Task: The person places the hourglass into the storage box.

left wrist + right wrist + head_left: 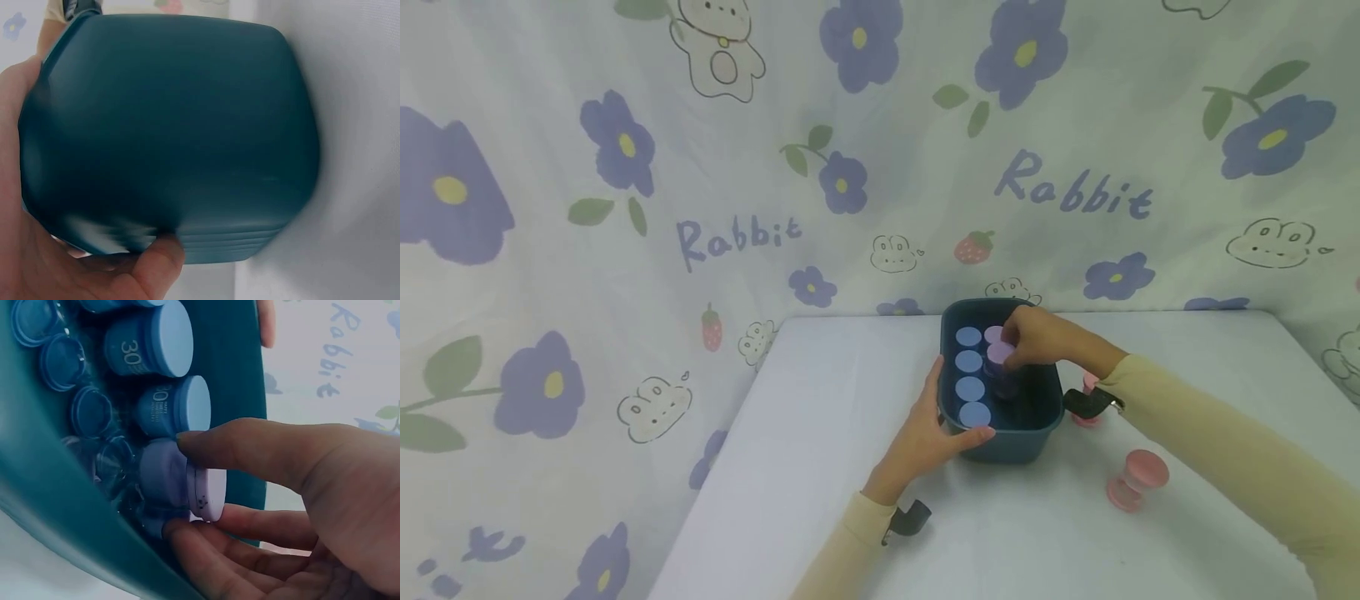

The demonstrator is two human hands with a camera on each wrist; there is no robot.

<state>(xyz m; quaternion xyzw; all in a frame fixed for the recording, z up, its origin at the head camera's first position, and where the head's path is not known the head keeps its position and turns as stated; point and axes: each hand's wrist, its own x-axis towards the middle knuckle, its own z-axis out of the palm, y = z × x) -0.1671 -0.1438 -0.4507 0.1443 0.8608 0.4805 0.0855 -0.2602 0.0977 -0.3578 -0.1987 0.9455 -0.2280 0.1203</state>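
Observation:
A dark teal plastic bin (1006, 447) stands on the white table. My left hand (917, 442) grips its near left corner, thumb on the front rim and fingers along the left side. Inside, a row of blue-lidded jars (970, 389) lines the left wall; one blue jar (150, 340) bears a "30". My right hand (1037, 337) reaches in over the right rim and pinches a purple-lidded jar (209, 492) between thumb and fingers, upright beside the blue row. Another purple lid (995, 334) shows just behind it, partly covered by the fingers.
On the table right of the bin, a pink jar (1140, 479) with a narrow waist stands below my right forearm. A second pink jar (1086, 419) is mostly hidden behind the right wrist and its black strap (1086, 403). Behind the table hangs a flowered curtain (880, 167).

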